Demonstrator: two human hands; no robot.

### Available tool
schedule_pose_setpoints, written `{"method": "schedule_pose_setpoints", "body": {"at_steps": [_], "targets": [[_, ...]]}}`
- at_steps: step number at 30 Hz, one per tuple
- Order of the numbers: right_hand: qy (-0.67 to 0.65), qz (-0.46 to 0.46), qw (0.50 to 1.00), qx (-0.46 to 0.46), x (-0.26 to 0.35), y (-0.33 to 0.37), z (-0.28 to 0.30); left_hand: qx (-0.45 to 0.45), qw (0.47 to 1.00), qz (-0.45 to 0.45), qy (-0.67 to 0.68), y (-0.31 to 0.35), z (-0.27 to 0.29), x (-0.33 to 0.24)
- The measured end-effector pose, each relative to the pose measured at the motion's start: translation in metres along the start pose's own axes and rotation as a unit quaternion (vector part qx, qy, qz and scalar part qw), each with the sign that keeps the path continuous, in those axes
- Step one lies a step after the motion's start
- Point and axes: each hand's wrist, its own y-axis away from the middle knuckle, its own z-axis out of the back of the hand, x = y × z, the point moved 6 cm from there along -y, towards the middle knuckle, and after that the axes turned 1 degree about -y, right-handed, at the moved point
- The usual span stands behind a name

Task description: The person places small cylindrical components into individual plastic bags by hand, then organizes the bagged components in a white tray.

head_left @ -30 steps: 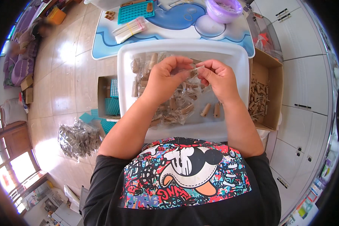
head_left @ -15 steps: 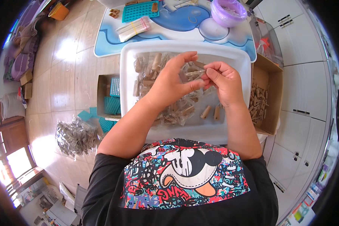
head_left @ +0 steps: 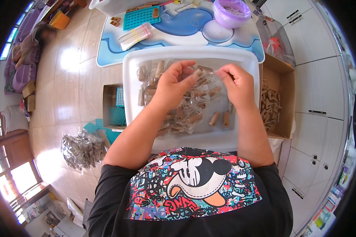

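Observation:
Over a white plastic tray (head_left: pixel 247 65), my two hands face each other a short way apart. My left hand (head_left: pixel 171 87) is closed, with a small brown wooden piece (head_left: pixel 198 72) showing at its thumb and fingertips. My right hand (head_left: pixel 239 85) makes a pinch; what lies between its fingertips is too small and shiny to make out. Beneath the hands, brown wooden pieces in clear plastic bags (head_left: pixel 188 116) are heaped across the tray. Two unbagged wooden pieces (head_left: pixel 226 119) rest on the tray's right part, below my right hand.
Right of the tray stands a cardboard box (head_left: pixel 286 98) of loose wooden pieces. A box with teal trays (head_left: pixel 117 115) sits left, near a large clear bag of items (head_left: pixel 83 150) on the floor. The patterned table (head_left: pixel 110 51) behind holds a teal grid tray (head_left: pixel 140 19), plastic sleeves (head_left: pixel 135 36) and a purple lined bowl (head_left: pixel 231 15).
My hands were together at the fingertips and are now apart. The left fingers have closed in from a wide spread, and the right hand has drawn slightly away. The whole view has shifted a little.

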Motion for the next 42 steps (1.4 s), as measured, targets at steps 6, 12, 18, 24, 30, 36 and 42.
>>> {"method": "schedule_pose_setpoints", "body": {"at_steps": [6, 12, 18, 24, 30, 36, 42], "targets": [[-0.202, -0.186, 0.94, 0.203, -0.01, 0.01, -0.033, 0.013, 0.996, 0.039, 0.08, 0.0, -0.004, 0.002], [-0.303, -0.224, 0.899, 0.221, -0.009, 0.013, -0.044, 0.037, 0.997, 0.024, 0.06, 0.0, -0.005, 0.004], [-0.271, -0.189, 0.934, 0.136, -0.005, 0.006, -0.031, 0.015, 0.971, 0.16, 0.177, 0.006, -0.002, 0.005], [-0.273, -0.149, 0.94, 0.144, -0.003, 0.007, -0.035, 0.004, 0.988, 0.097, 0.119, 0.006, 0.006, 0.004], [-0.271, -0.165, 0.942, 0.108, -0.004, 0.009, -0.032, -0.058, 0.979, -0.071, -0.185, 0.025, 0.024, -0.046], [-0.279, -0.161, 0.943, 0.088, 0.0, 0.008, -0.031, -0.317, 0.805, -0.171, -0.471, -0.004, 0.145, -0.116], [-0.288, -0.141, 0.942, 0.1, 0.007, 0.009, -0.04, -0.288, 0.769, 0.152, -0.55, -0.066, 0.213, -0.047]]}}
